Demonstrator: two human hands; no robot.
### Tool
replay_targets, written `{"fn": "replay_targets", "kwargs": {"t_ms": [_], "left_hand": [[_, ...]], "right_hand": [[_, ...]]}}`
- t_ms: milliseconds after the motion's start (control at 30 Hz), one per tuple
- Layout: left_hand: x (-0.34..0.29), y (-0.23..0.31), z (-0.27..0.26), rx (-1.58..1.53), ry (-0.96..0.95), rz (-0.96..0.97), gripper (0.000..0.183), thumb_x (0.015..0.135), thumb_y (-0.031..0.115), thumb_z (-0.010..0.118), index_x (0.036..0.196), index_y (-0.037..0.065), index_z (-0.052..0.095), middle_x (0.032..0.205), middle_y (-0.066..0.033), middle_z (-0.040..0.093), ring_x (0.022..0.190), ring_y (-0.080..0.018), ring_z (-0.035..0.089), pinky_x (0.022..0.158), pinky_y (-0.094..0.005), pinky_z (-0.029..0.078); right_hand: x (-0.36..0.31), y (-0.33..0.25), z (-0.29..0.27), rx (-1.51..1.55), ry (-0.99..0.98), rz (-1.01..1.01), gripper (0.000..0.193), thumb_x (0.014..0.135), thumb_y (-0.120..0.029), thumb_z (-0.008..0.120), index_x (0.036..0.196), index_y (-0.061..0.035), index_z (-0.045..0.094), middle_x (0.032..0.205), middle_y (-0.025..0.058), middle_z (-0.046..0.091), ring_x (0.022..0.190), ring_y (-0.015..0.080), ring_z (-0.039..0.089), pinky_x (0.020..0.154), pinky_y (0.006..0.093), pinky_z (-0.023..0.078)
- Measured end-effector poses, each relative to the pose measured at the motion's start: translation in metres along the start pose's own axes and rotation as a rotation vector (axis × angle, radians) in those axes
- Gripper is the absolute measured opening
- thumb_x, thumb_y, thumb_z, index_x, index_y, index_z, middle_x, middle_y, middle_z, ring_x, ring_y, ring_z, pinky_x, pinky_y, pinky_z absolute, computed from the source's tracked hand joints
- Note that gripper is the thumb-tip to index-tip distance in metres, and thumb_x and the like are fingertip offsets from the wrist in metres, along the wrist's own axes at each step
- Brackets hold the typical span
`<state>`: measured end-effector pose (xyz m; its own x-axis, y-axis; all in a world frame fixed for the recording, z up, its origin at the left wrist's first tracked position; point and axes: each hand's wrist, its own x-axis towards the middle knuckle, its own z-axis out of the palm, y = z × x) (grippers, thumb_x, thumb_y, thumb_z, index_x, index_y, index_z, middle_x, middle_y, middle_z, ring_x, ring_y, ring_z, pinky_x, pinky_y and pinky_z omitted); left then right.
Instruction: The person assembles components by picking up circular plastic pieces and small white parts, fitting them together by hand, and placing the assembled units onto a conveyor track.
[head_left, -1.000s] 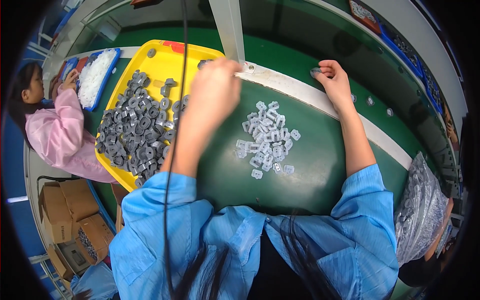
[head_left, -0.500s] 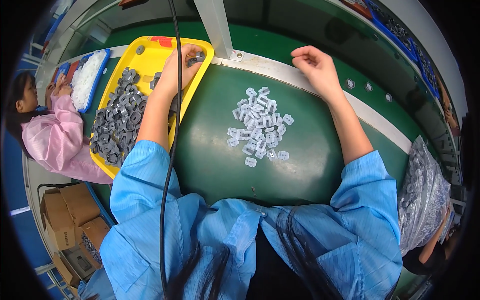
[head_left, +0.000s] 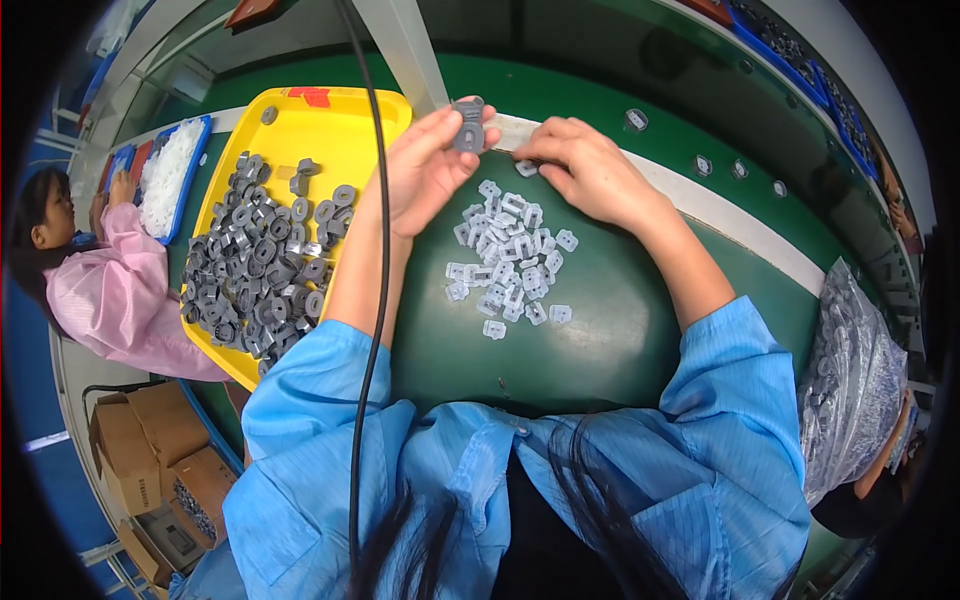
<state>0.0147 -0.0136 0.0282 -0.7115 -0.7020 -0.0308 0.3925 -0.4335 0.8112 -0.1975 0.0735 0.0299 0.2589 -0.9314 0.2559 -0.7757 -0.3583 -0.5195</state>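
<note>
My left hand (head_left: 412,182) is raised above the green work surface, between the yellow tray and the white pile. Its fingers are closed around grey plastic ring parts (head_left: 467,136), apparently two of them, one above the other. Close by on the right, my right hand (head_left: 592,172) has its fingertips at a small translucent white plastic clip (head_left: 527,168), held at the pale ledge. Nearer to me lies a loose pile of the same translucent clips (head_left: 512,245). Many grey ring parts (head_left: 262,240) fill the near part of the yellow tray (head_left: 345,112) at left.
A black cable (head_left: 378,250) hangs across my left forearm. Beyond the pale ledge (head_left: 740,226), several assembled pieces (head_left: 703,165) lie on a green strip. A clear bag of parts (head_left: 850,385) stands at right. Another person (head_left: 115,270) works at left beside a blue tray (head_left: 180,185) of white pieces.
My left hand has come out of the yellow tray to the right, carrying grey parts. My right hand has moved left and down to a translucent clip. Another piece now lies on the far green strip.
</note>
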Motion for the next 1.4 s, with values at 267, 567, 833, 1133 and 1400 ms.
{"fn": "replay_targets", "kwargs": {"t_ms": [267, 567, 833, 1133, 1400], "left_hand": [[0.007, -0.017, -0.002, -0.221, 0.067, -0.043, 0.036, 0.096, 0.022, 0.044, 0.126, 0.004, 0.046, 0.101, -0.0075, 0.057, 0.08, -0.0126, 0.051, 0.065, -0.0224, 0.042], [0.001, -0.017, 0.0, -0.147, 0.104, -0.134, 0.019, 0.096, 0.021, 0.046, 0.105, 0.005, 0.052, 0.088, -0.007, 0.06, 0.067, -0.0099, 0.051, 0.053, -0.0207, 0.038], [-0.001, -0.02, 0.011, -0.078, 0.196, -0.105, 0.022, 0.097, 0.023, 0.046, 0.104, 0.004, 0.053, 0.089, -0.0065, 0.061, 0.071, -0.01, 0.054, 0.058, -0.021, 0.043], [-0.002, -0.032, 0.028, 0.101, 0.199, -0.041, 0.023, 0.098, 0.023, 0.045, 0.102, 0.003, 0.055, 0.085, -0.0028, 0.058, 0.073, -0.0085, 0.053, 0.064, -0.022, 0.043], [-0.005, -0.031, 0.032, 0.254, 0.172, 0.008, 0.02, 0.097, 0.023, 0.048, 0.095, 0.004, 0.057, 0.083, -0.0033, 0.061, 0.065, -0.0053, 0.05, 0.058, -0.0189, 0.041]], "right_hand": [[0.003, -0.009, 0.01, 0.011, 0.124, 0.176, 0.019, 0.079, -0.017, 0.065, 0.093, -0.0027, 0.066, 0.091, 0.0118, 0.061, 0.093, 0.0289, 0.058, 0.084, 0.0384, 0.047], [0.013, 0.014, -0.004, 0.211, -0.162, 0.021, 0.03, 0.076, -0.002, 0.064, 0.104, -0.0108, 0.067, 0.101, 0.0048, 0.058, 0.101, 0.0243, 0.051, 0.088, 0.0352, 0.045], [0.011, 0.007, 0.008, 0.367, 0.03, 0.102, 0.015, 0.081, -0.013, 0.068, 0.094, -0.0069, 0.07, 0.082, 0.0033, 0.063, 0.079, 0.0153, 0.057, 0.069, 0.0295, 0.048], [0.015, -0.026, -0.002, 0.403, 0.295, 0.265, 0.017, 0.077, -0.014, 0.073, 0.08, 0.0017, 0.068, 0.062, 0.0061, 0.064, 0.056, 0.0052, 0.056, 0.053, 0.0221, 0.045], [0.018, -0.017, 0.009, 0.436, 0.351, 0.345, 0.018, 0.08, -0.016, 0.071, 0.087, 0.0005, 0.067, 0.076, 0.0046, 0.066, 0.066, 0.0054, 0.057, 0.055, 0.0205, 0.045]]}}
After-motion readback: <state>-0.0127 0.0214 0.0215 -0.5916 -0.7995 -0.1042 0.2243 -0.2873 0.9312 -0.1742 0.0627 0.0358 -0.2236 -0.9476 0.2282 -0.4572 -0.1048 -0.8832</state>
